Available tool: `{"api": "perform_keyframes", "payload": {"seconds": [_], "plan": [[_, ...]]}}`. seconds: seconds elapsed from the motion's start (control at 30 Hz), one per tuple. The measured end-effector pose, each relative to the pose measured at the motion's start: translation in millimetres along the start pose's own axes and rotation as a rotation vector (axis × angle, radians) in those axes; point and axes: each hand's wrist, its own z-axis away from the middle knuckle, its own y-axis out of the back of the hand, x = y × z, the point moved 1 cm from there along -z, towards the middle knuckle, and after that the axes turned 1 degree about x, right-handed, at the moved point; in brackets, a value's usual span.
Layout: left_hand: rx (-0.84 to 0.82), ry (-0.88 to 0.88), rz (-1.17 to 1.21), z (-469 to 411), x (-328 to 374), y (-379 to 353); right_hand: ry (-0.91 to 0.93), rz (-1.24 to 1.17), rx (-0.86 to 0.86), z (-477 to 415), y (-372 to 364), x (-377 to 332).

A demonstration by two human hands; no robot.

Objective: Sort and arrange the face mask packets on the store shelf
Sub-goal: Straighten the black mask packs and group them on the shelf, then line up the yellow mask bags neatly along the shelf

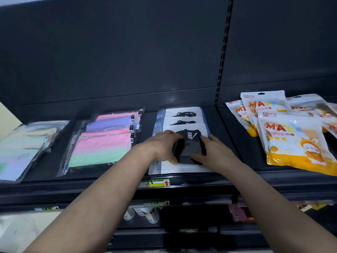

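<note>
A white packet with a black mask [189, 143] lies at the front of a row of three such packets in the middle of the dark shelf [242, 143]. My left hand [162, 145] rests on its left side, fingers spread flat. My right hand [209, 150] lies on its right side, fingers extended over the black mask. Two more black-mask packets [184, 115] overlap behind it. Pink-and-green gradient packets [104, 141] are stacked to the left. Pale pastel packets [23, 145] lie at the far left.
Orange-and-white cartoon mask pouches [295, 141] lie loosely piled on the right shelf section. A slotted upright [221, 66] divides the two sections. A price label [155, 183] sits on the shelf's front edge. Lower shelves hold small cups [144, 214] and a pink box [238, 213].
</note>
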Motion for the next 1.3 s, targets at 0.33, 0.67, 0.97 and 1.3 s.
{"api": "perform_keyframes", "payload": {"seconds": [0.33, 0.67, 0.97, 1.3], "plan": [[0.362, -0.167, 0.1, -37, 38, 14, 0.06, 0.541, 0.425, 6, 37, 39], [0.282, -0.227, 0.311, -94, 166, 1, -0.287, 0.413, 0.374, 20, 95, 153], [0.191, 0.053, 0.418, -150, 267, -34, -0.153, 0.343, 0.062, 13, 123, 254], [0.143, 0.092, 0.38, -176, 359, -39, -0.171, 0.393, 0.019, 13, 181, 338]]}}
